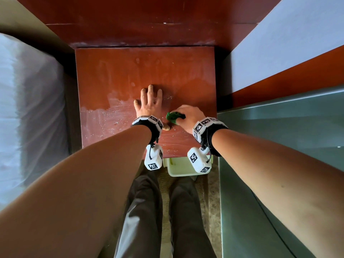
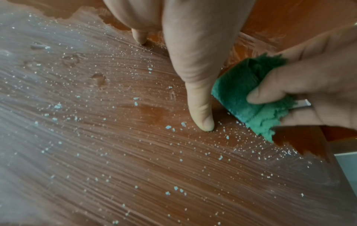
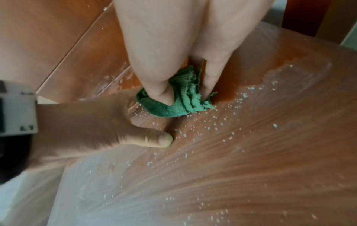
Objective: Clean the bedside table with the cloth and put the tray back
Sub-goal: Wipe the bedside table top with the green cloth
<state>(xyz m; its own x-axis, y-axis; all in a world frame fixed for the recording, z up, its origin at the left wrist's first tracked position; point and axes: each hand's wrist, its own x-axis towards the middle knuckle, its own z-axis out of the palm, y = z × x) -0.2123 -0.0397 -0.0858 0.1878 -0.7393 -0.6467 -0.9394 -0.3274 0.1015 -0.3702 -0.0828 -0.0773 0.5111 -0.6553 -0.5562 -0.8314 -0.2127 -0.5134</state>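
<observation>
The red-brown bedside table top (image 1: pixel 130 75) is streaked with whitish dust and scattered white crumbs (image 2: pixel 168 126). My left hand (image 1: pixel 149 98) lies flat on it with the fingers spread, and its thumb (image 2: pixel 201 110) presses the wood. Just to its right, my right hand (image 1: pixel 184 113) grips a bunched green cloth (image 1: pixel 174 116) against the surface. The cloth (image 3: pixel 173 105) shows between curled fingers in the right wrist view, and also sits beside the left thumb (image 2: pixel 245 94). A pale green tray (image 1: pixel 179 171) lies on the floor below the table's front edge, partly hidden by the wrist cameras.
A plastic-covered bed (image 1: pixel 28 108) flanks the table on the left. A glass-topped surface (image 1: pixel 279 136) stands on the right, with a white and red wall panel (image 1: pixel 279 58) behind it. My legs (image 1: pixel 149 220) stand at the table's front.
</observation>
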